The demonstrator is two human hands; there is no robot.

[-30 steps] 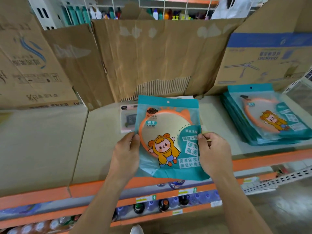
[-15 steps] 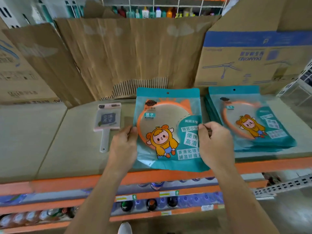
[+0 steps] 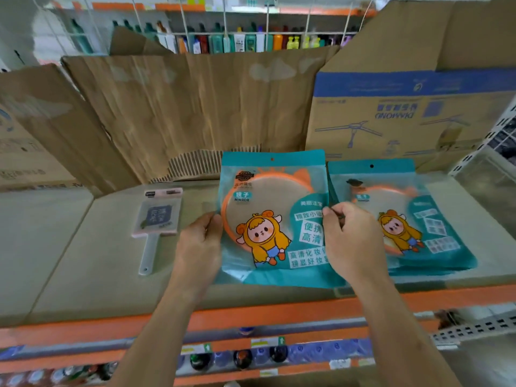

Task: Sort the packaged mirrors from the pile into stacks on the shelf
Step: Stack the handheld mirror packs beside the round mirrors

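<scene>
I hold a teal packaged mirror (image 3: 272,216) with an orange round frame and a cartoon figure, above the shelf (image 3: 83,275). My left hand (image 3: 199,244) grips its left edge. My right hand (image 3: 353,241) pinches its right edge. Just to the right lies a stack of the same teal packages (image 3: 435,219), and my right hand overlaps its left side. A pink packaged hand mirror (image 3: 156,219) with a pale handle lies flat on the shelf to the left.
Flattened cardboard (image 3: 195,113) and a blue-banded carton (image 3: 413,113) stand along the back of the shelf. The orange shelf edge (image 3: 279,314) runs below my hands, with bottles (image 3: 243,358) on the lower shelf. A white perforated rack (image 3: 499,141) is at far right.
The held package has moved to the right, closer to the teal stack. The pink hand mirror, earlier hidden behind the package, now lies uncovered at left.
</scene>
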